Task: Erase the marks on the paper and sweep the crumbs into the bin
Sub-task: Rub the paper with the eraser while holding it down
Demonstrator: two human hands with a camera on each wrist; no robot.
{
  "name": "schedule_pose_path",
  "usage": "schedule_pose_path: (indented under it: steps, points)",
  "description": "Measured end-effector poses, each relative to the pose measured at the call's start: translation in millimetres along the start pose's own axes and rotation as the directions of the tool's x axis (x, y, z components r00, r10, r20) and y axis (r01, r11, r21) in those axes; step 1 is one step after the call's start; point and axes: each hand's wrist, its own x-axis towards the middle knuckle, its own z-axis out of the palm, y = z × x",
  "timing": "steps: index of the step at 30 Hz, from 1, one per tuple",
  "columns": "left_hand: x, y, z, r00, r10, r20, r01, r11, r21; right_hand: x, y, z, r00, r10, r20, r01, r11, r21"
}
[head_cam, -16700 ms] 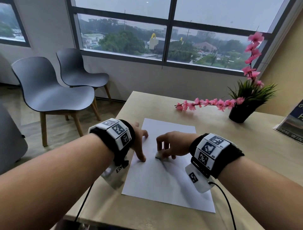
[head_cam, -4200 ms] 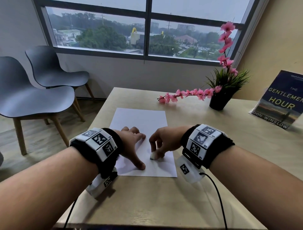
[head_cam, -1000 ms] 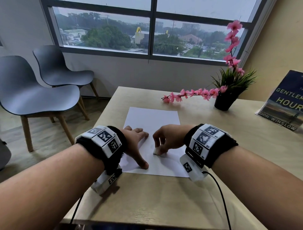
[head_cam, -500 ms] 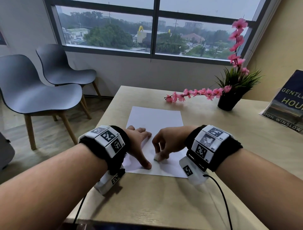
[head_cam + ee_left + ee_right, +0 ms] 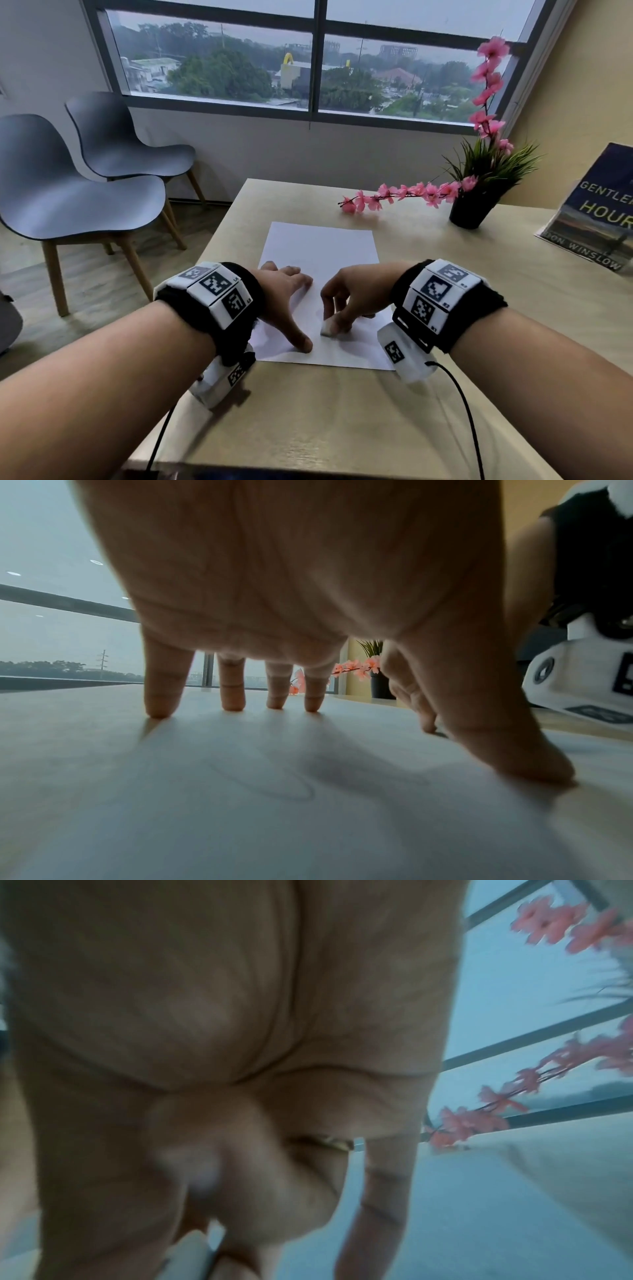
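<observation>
A white sheet of paper lies on the wooden table. My left hand presses it flat with spread straight fingers and thumb; in the left wrist view the fingertips stand on the paper, and a faint pencil loop shows under the palm. My right hand pinches a small white eraser and holds it against the sheet near its front edge. The right wrist view is blurred; the eraser shows between thumb and fingers. No bin is in view.
A black pot with green leaves and pink blossom sprays stands at the back right of the table. A book lies at the right edge. Two grey chairs stand on the floor to the left, under the window.
The right hand with the eraser has shifted slightly on the paper's front part. The left hand stays pressed in place. The head view has drifted a little.
</observation>
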Motion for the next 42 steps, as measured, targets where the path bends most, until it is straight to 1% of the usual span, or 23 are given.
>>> schedule_pose_path:
  steps: [4, 7, 12, 13, 16, 18, 23, 25, 28, 29, 34, 35, 39, 40, 42]
  points:
    - [-1.6, -11.6, -1.0, 0.999, 0.038, -0.037, -0.042, 0.995, -0.086, -9.8, 19.1, -6.6, 0.997, 0.076, 0.017, -0.076, 0.997, -0.009]
    - [-1.5, -16.8, -0.3, 1.000, 0.008, -0.010, -0.009, 0.999, -0.045, -13.1, 26.9, -8.1, 0.994, 0.109, 0.015, -0.109, 0.994, -0.014]
    - [-0.6, -12.8, -2.0, 1.000, -0.018, 0.005, 0.018, 0.999, -0.042, -3.2, 20.1, -4.1, 0.988, 0.068, -0.137, -0.068, 0.998, 0.003]
    - [-0.1, -12.6, -1.7, 1.000, -0.028, 0.011, 0.028, 0.999, -0.043, -2.1, 19.0, -3.7, 0.989, 0.067, -0.131, -0.067, 0.998, 0.003]
    - [0.4, -9.9, 0.9, 0.997, -0.048, 0.060, 0.050, 0.998, -0.024, -3.5, 16.3, -1.5, 0.998, 0.053, -0.031, -0.054, 0.998, -0.036]
    - [0.9, -7.9, 1.6, 0.994, -0.053, 0.093, 0.053, 0.999, 0.002, -4.8, 13.4, -2.3, 0.999, 0.042, 0.003, -0.042, 0.997, -0.058]
    - [0.1, -4.8, 1.8, 0.993, -0.068, 0.097, 0.066, 0.997, 0.028, 0.4, 9.9, -7.9, 0.991, 0.074, -0.115, -0.084, 0.993, -0.083]
    - [-0.3, -4.3, 2.0, 0.992, -0.074, 0.098, 0.072, 0.997, 0.024, -0.3, 8.4, -4.7, 0.993, 0.066, -0.097, -0.075, 0.993, -0.091]
    - [0.3, -4.0, 1.9, 0.993, -0.075, 0.095, 0.074, 0.997, 0.017, -7.5, 4.4, -1.4, 0.999, 0.039, -0.013, -0.040, 0.995, -0.087]
    - [0.5, -4.1, 2.0, 0.993, -0.075, 0.094, 0.074, 0.997, 0.016, -7.9, 3.5, -2.4, 0.999, 0.042, -0.010, -0.042, 0.996, -0.083]
    - [1.0, -5.0, 2.6, 0.992, -0.080, 0.095, 0.079, 0.997, 0.014, 4.9, 6.7, -7.3, 0.985, 0.086, -0.152, -0.102, 0.990, -0.101]
    - [1.2, -5.1, 2.6, 0.992, -0.084, 0.091, 0.083, 0.996, 0.012, 4.8, 6.5, -6.1, 0.985, 0.083, -0.149, -0.100, 0.989, -0.106]
    - [3.2, -6.4, 3.5, 0.992, -0.090, 0.083, 0.089, 0.996, 0.012, -2.3, 2.1, -2.5, 0.998, 0.042, -0.043, -0.046, 0.995, -0.085]
    - [3.1, -6.5, 3.6, 0.992, -0.090, 0.083, 0.089, 0.996, 0.011, -1.8, 2.0, -3.5, 0.998, 0.045, -0.048, -0.049, 0.995, -0.084]
    - [2.6, -5.8, 3.2, 0.993, -0.087, 0.082, 0.087, 0.996, 0.008, 2.4, 4.0, -6.2, 0.991, 0.065, -0.114, -0.076, 0.993, -0.089]
